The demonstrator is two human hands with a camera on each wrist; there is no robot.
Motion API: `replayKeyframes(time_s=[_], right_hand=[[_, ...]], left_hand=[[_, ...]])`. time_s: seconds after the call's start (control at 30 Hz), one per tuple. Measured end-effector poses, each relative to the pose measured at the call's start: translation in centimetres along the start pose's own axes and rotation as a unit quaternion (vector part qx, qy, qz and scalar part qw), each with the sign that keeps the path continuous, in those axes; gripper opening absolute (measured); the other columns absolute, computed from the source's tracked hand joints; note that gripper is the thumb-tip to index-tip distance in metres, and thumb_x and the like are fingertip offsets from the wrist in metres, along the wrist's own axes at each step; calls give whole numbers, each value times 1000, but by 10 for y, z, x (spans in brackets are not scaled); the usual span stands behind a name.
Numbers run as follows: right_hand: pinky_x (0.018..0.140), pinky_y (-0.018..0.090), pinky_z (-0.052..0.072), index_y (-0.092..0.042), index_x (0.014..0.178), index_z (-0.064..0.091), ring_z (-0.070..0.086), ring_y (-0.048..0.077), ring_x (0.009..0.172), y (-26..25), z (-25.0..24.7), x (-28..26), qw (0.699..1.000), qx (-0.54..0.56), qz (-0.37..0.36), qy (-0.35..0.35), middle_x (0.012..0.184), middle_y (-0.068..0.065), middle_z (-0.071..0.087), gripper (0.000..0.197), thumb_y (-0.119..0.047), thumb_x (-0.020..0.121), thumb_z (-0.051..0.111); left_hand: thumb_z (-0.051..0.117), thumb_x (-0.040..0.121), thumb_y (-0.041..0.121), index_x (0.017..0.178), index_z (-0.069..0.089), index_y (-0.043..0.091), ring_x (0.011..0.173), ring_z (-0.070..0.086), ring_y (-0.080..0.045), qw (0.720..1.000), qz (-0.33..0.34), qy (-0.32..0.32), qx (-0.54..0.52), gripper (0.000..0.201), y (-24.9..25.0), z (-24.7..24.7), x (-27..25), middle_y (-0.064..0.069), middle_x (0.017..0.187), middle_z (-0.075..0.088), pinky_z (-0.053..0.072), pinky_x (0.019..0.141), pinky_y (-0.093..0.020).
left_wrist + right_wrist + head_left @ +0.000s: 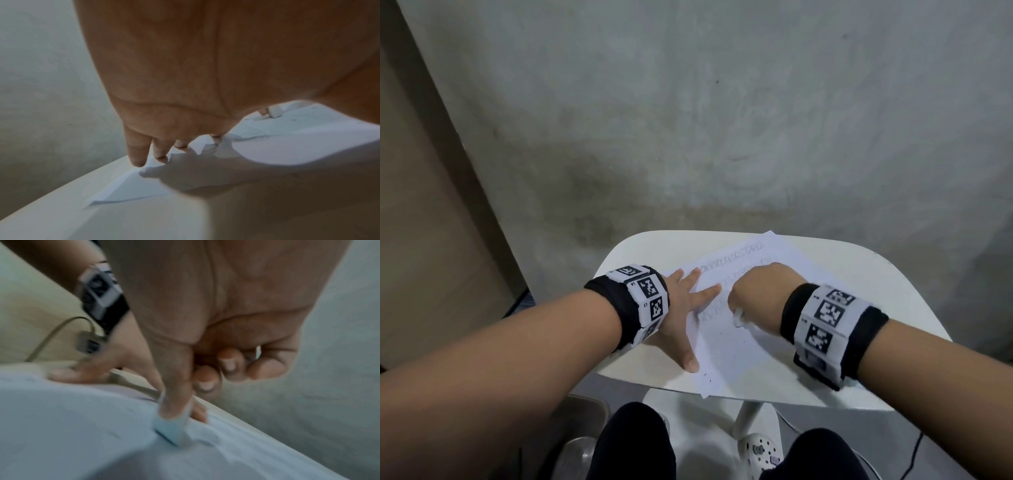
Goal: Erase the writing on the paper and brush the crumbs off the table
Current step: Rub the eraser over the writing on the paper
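A white sheet of paper point(739, 342) with faint pencil scribbles lies askew on the small white table point(887, 301). My left hand point(685, 308) lies flat on the sheet's left side with fingers spread, holding it down. In the left wrist view the fingertips point(136, 160) press the paper point(127, 190). My right hand point(760, 291) pinches a small white eraser point(739, 317) between thumb and forefinger, its end pressed on the paper. The right wrist view shows the eraser point(171, 431) against the sheet point(72, 426), blurred. A few dark crumbs point(710, 378) dot the lower paper.
A grey concrete floor point(722, 120) lies beyond the table, with a beige panel point(424, 205) at left. My dark-clothed knees point(633, 445) and a white clog point(760, 452) sit below the table's near edge. A black cable point(914, 452) runs at lower right.
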State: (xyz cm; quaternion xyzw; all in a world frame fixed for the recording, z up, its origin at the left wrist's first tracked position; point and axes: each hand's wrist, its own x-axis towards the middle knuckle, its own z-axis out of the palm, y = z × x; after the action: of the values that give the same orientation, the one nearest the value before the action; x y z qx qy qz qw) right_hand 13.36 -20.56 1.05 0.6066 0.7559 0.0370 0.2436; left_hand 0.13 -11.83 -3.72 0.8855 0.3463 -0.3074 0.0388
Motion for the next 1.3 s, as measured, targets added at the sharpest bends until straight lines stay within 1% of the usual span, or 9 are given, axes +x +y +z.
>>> replayKeyframes(time_s=[0.1, 0.2, 0.37, 0.47, 0.6, 0.73, 0.87, 1.03, 1.3], right_hand=[[76, 30, 46, -24, 76, 59, 59, 22, 81, -21, 2, -4, 995, 48, -70, -44, 74, -3, 60, 14, -19, 89, 54], [64, 27, 41, -18, 76, 55, 49, 21, 70, -5, -2, 3, 998, 45, 19, -50, 63, -4, 44, 15, -25, 89, 52], [78, 34, 44, -12, 100, 62, 59, 27, 94, -33, 1, -1, 994, 79, -22, -72, 88, 4, 60, 14, -20, 95, 51], [60, 27, 40, -17, 70, 49, 55, 23, 74, -18, -6, 6, 989, 122, 51, -65, 71, -3, 52, 24, -25, 92, 55], [82, 35, 47, -12, 120, 58, 55, 33, 109, -34, -13, 1, 988, 113, 2, -106, 109, 13, 61, 29, -24, 94, 53], [56, 26, 38, -14, 97, 61, 52, 22, 75, -13, -7, 9, 991, 103, 62, -57, 70, -1, 51, 14, -25, 92, 51], [71, 33, 38, -9, 118, 60, 58, 31, 92, -36, -6, -1, 993, 119, 1, -24, 107, 14, 62, 27, -21, 94, 51], [63, 26, 40, -15, 82, 57, 56, 23, 79, 12, 3, 14, 989, 105, 92, -58, 80, -2, 60, 16, -26, 92, 51], [70, 30, 43, -10, 103, 62, 63, 23, 89, 4, 19, 11, 991, 102, 51, -74, 97, 2, 67, 23, -26, 94, 50]], left_hand=[[69, 61, 79, 142, -34, 45, 149, -19, -28, 1000, -5, 4, 14, 136, 4, -1, -1, 0, 155, -38, 6, 119, -56], [70, 61, 79, 141, -34, 46, 149, -20, -26, 1000, -4, -2, 6, 135, 2, -2, -3, 2, 155, -39, 6, 118, -56], [71, 62, 77, 144, -32, 43, 149, -20, -28, 1000, -8, 3, 15, 136, 7, -2, -3, -1, 156, -37, 5, 119, -57], [71, 59, 78, 143, -32, 46, 149, -20, -26, 1000, -4, 6, 5, 137, 4, -1, -3, 1, 156, -37, 6, 118, -57], [73, 57, 77, 144, -31, 45, 148, -21, -28, 1000, -11, 2, 15, 139, 6, 0, 0, -2, 155, -37, 5, 119, -58], [70, 59, 79, 143, -32, 44, 149, -21, -27, 1000, -5, 6, 9, 136, 4, -1, -2, 1, 156, -37, 6, 118, -58], [69, 49, 84, 145, -26, 47, 147, -25, -30, 1000, 0, -8, 26, 140, 4, 1, 7, 1, 156, -37, 5, 118, -62], [70, 58, 79, 142, -33, 48, 149, -21, -25, 1000, -3, 5, -4, 136, 0, 2, 0, 3, 156, -37, 6, 117, -59], [71, 60, 78, 142, -35, 46, 149, -20, -28, 1000, 3, 2, 2, 137, 3, -2, -3, 2, 155, -38, 6, 117, -58]])
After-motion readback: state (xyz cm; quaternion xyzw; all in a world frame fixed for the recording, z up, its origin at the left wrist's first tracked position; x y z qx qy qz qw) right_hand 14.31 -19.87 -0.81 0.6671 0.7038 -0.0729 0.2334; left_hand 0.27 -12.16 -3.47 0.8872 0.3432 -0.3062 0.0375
